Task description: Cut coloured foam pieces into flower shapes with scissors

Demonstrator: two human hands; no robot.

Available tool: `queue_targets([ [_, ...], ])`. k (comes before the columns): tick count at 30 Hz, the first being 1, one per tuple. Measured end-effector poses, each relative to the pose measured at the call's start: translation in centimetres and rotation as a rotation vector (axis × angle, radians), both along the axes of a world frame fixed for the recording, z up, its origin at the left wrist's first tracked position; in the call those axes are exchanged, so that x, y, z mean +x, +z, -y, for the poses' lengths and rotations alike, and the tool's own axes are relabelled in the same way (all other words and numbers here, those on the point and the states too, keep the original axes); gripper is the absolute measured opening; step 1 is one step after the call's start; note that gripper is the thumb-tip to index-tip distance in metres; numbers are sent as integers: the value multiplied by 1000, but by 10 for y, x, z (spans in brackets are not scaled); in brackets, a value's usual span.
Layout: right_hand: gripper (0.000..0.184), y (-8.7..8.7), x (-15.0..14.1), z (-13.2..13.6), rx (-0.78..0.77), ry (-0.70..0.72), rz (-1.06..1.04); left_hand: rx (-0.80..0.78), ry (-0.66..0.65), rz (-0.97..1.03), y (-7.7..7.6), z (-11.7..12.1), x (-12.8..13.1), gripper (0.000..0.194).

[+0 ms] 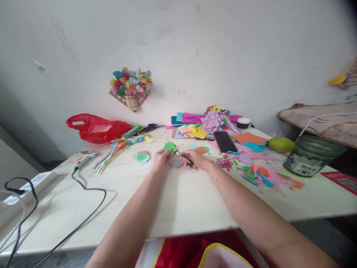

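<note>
Between the thumb and fingers of my left hand [161, 159] is a green scalloped flower cutout [170, 147]. My right hand [196, 159] grips a pair of scissors [187, 159] with dark handles, and the blades reach to the right edge of the green cutout. Beneath and between the hands lies a purple round cutout [176, 162] on the table. Left of my left hand rests a layered round flower [142, 156] in green, light blue and red-white pattern. Beyond my right hand lie orange and blue cutouts [201, 150].
A hot glue gun [85, 158] with a cord, thin sticks [111, 158] and a red plastic bag [97, 128] are at left. At right are a phone [224, 142], foam scraps [269, 175], a green fruit [281, 144] and a glass jar [309, 158]. Flower decorations [132, 87] hang on the wall.
</note>
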State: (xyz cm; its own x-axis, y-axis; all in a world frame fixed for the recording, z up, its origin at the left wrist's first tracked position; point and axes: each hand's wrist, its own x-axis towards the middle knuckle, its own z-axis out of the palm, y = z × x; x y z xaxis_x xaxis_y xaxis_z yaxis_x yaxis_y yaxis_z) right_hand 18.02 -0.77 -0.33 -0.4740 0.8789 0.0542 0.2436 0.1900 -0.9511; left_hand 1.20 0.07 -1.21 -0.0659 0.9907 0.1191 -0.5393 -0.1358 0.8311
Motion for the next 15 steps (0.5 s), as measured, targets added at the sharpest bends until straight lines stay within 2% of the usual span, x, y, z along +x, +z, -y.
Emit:
queue_targets([
  [15,26,2,-4,1,-38,-14,-21,-1,-17,-18,0,-1,-1,23],
])
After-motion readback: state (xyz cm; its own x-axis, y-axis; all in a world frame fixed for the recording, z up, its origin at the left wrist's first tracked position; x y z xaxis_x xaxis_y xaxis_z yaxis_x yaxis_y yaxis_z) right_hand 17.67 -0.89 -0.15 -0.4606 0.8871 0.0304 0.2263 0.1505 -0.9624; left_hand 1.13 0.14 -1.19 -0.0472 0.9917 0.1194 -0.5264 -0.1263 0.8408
